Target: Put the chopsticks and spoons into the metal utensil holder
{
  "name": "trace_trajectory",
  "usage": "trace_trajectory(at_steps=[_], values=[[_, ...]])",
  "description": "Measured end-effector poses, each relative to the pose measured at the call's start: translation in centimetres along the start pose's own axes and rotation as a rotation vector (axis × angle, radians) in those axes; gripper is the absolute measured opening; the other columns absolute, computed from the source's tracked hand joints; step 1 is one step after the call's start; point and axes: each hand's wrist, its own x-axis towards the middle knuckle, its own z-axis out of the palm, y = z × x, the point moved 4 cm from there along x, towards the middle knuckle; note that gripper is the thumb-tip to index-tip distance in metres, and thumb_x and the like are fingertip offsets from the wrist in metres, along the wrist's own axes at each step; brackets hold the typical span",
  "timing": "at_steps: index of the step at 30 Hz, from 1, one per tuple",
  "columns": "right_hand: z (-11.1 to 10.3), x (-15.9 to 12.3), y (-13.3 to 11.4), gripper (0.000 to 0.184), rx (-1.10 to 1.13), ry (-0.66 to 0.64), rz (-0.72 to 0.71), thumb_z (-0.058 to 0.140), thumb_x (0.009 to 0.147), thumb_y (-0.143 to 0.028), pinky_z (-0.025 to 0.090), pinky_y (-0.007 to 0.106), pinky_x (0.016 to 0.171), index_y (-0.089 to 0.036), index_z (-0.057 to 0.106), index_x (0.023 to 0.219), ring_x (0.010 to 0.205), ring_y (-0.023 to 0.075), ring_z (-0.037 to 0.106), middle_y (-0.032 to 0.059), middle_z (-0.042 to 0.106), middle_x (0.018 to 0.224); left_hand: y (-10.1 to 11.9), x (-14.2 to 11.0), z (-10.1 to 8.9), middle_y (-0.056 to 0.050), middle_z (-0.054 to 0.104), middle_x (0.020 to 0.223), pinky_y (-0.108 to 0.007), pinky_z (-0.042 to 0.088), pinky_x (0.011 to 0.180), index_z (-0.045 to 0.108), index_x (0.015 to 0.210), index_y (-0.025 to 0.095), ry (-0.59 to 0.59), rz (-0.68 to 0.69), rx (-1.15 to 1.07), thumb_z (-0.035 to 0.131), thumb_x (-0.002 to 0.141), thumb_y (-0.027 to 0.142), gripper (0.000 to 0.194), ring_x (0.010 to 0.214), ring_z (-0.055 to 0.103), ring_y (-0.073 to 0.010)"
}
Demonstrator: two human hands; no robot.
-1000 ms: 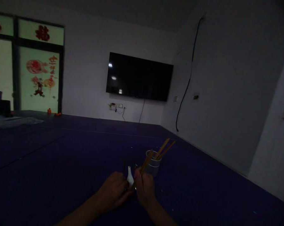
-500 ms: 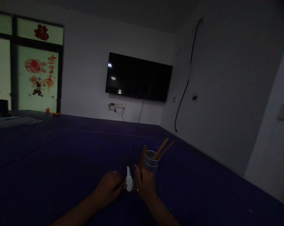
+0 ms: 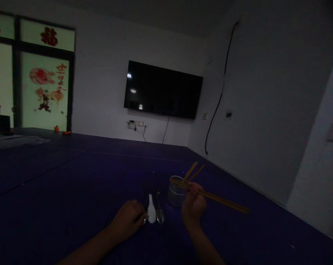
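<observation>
Chopsticks (image 3: 224, 200) lie slanted in the closed fingers of my right hand (image 3: 194, 206). Their left ends cross the rim of a grey cup (image 3: 176, 197), and their other ends point down to the right. More chopsticks (image 3: 190, 171) stand leaning in that cup. On the purple surface to its left, a white spoon (image 3: 151, 215) lies between two metal spoons, a left one (image 3: 145, 221) and a right one (image 3: 160, 216). My left hand (image 3: 131, 217) rests low with bent fingers, its fingertips at the bowl of the left metal spoon, partly covering it.
The broad purple surface (image 3: 100, 176) reaches the back wall. Clear plastic sheeting (image 3: 20, 141) and small orange items (image 3: 66, 133) lie at the far left. A television (image 3: 163, 90) hangs on the wall, and a black cable (image 3: 220, 95) runs down the right wall.
My right hand has moved right, away from the spoons, and the chopsticks in it have swung from upright to nearly level. The right metal spoon is now uncovered. My left hand stays put.
</observation>
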Motion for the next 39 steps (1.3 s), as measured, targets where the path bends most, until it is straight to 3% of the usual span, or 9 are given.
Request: trace_trajectory(at_steps=[2, 5, 11, 22, 27, 39], values=[[-0.6, 1.2, 0.6, 0.058, -0.063, 0.065, 0.015, 0.017, 0.091, -0.058, 0.042, 0.030, 0.067, -0.016, 0.057, 0.086, 0.074, 0.0224, 0.060, 0.0113, 0.064, 0.080, -0.1, 0.0, 0.2, -0.002, 0.060, 0.072, -0.027, 0.037, 0.063, 0.054, 0.072, 0.018, -0.012, -0.003, 0.006, 0.045, 0.087, 0.021, 0.018, 0.069, 0.054, -0.0150], [-0.6, 2.4, 1.5, 0.063, -0.170, 0.030, 0.039, 0.014, 0.091, -0.058, 0.041, 0.031, 0.068, -0.014, 0.060, 0.089, 0.075, 0.0239, 0.061, 0.0130, 0.065, 0.080, -0.2, -0.1, 0.4, -0.002, 0.061, 0.074, -0.027, 0.038, 0.064, 0.055, 0.075, 0.018, -0.026, -0.005, 0.000, 0.044, 0.087, 0.021, 0.017, 0.070, 0.054, -0.0155], [0.3, 2.9, 2.9, 0.072, -0.418, -0.142, 0.106, 0.011, 0.092, -0.058, 0.036, 0.031, 0.060, -0.012, 0.065, 0.086, 0.072, 0.0260, 0.061, 0.0164, 0.067, 0.077, -0.1, -0.1, 0.3, -0.002, 0.061, 0.073, -0.027, 0.037, 0.063, 0.053, 0.073, 0.018, 0.012, 0.004, 0.016, 0.044, 0.086, 0.021, 0.016, 0.068, 0.053, -0.0152], [2.0, 2.9, 3.1, 0.053, -0.730, -0.443, 0.077, 0.024, 0.095, -0.048, 0.037, 0.029, 0.056, -0.016, 0.066, 0.089, 0.069, 0.0216, 0.064, 0.0128, 0.068, 0.082, 0.1, 0.0, 0.6, -0.002, 0.063, 0.075, -0.028, 0.039, 0.066, 0.056, 0.077, 0.018, -0.001, 0.012, 0.002, 0.045, 0.086, 0.019, 0.014, 0.071, 0.055, -0.0153], [1.9, 2.8, 3.0, 0.048, -0.742, -0.458, 0.093, 0.030, 0.093, -0.052, 0.038, 0.029, 0.057, -0.019, 0.065, 0.088, 0.073, 0.0234, 0.065, 0.0107, 0.069, 0.083, 0.0, 0.0, 0.8, -0.002, 0.063, 0.078, -0.028, 0.039, 0.067, 0.057, 0.080, 0.019, -0.045, -0.016, 0.002, 0.048, 0.086, 0.020, 0.011, 0.073, 0.056, -0.0161], [1.2, 3.1, 3.2, 0.063, -0.724, -0.388, 0.166, 0.022, 0.087, -0.066, 0.040, 0.033, 0.057, -0.017, 0.060, 0.099, 0.069, 0.0270, 0.065, 0.0130, 0.068, 0.079, 0.1, 0.0, 0.6, -0.003, 0.063, 0.079, -0.028, 0.039, 0.067, 0.058, 0.081, 0.019, -0.039, -0.017, -0.001, 0.047, 0.086, 0.021, 0.013, 0.073, 0.056, -0.0162]])
